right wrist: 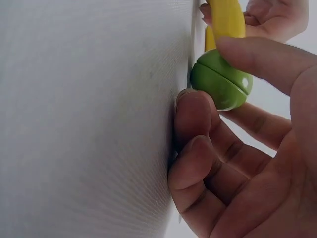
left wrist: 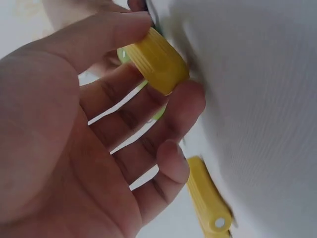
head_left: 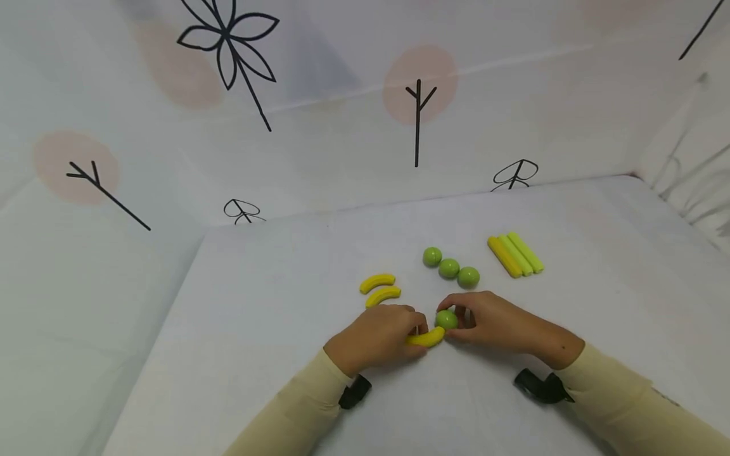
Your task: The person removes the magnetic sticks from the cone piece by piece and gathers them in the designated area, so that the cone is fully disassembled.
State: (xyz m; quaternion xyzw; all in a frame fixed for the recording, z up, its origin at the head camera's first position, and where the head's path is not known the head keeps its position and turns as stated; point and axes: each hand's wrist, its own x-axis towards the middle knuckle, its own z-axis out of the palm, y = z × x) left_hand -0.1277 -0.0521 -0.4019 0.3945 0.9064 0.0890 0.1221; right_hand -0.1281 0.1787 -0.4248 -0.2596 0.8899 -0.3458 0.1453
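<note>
My left hand (head_left: 379,335) pinches a yellow toy banana (head_left: 426,339) between thumb and fingers, low over the white surface. In the left wrist view, the ridged end of that banana (left wrist: 161,62) shows between thumb and fingertip. My right hand (head_left: 496,322) holds a glossy green ball (head_left: 447,319) between thumb and fingers. A groove runs across this ball (right wrist: 220,82) in the right wrist view. The banana's far tip lies against or just in front of the ball, by the right thumb. Two more toy bananas (head_left: 377,283) lie side by side just beyond the left hand.
Three green balls (head_left: 449,268) sit in a slanting row beyond the right hand. Farther right lie three sticks side by side, one darker yellow (head_left: 504,256) and two yellow-green (head_left: 525,252). White cloth (head_left: 256,278) covers the table, and patterned fabric walls (head_left: 342,152) rise behind it.
</note>
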